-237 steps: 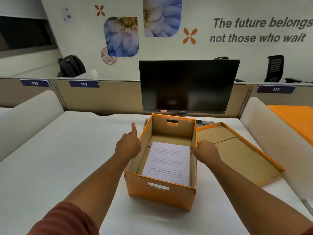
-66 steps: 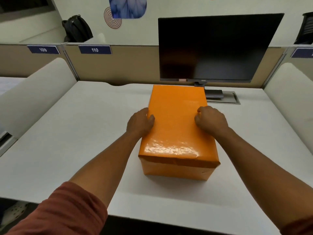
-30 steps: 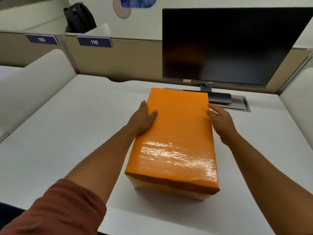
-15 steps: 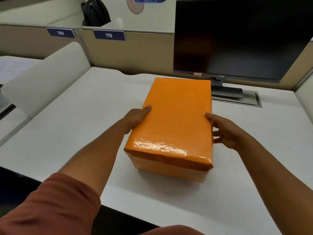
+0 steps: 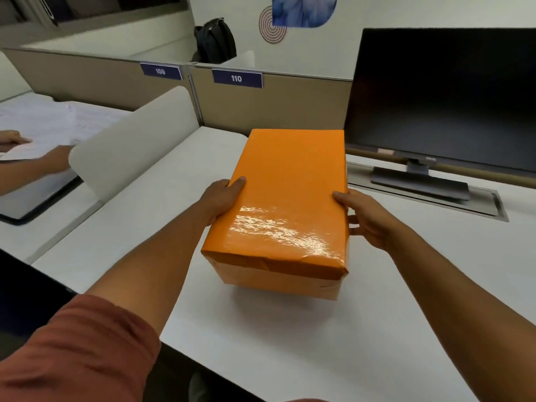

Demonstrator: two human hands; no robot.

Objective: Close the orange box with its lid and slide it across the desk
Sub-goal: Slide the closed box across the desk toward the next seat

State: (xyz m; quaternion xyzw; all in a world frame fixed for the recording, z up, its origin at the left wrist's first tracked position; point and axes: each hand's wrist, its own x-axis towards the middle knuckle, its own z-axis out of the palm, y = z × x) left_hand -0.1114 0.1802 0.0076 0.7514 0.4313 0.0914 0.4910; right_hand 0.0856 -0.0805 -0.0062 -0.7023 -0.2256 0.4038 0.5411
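Note:
The orange box [image 5: 278, 274] stands on the white desk [image 5: 145, 221] with its glossy orange lid [image 5: 290, 195] fitted over the top. My left hand [image 5: 222, 200] grips the box's left side, thumb lying on the lid's edge. My right hand [image 5: 362, 217] holds the right side, thumb on the lid edge and fingers spread down the wall. The box's contents are hidden under the lid.
A dark monitor [image 5: 443, 97] on its stand [image 5: 417, 181] sits close behind the box at the right. A rounded white divider [image 5: 130, 140] borders the desk on the left; beyond it another person's hands [image 5: 56, 161] handle papers [image 5: 43, 123]. The desk's front edge is near.
Since half a second ago the box sits further left relative to the monitor, and the view has swung left. Both hands stay on its sides. Earlier the box was open, with the lid beside it.

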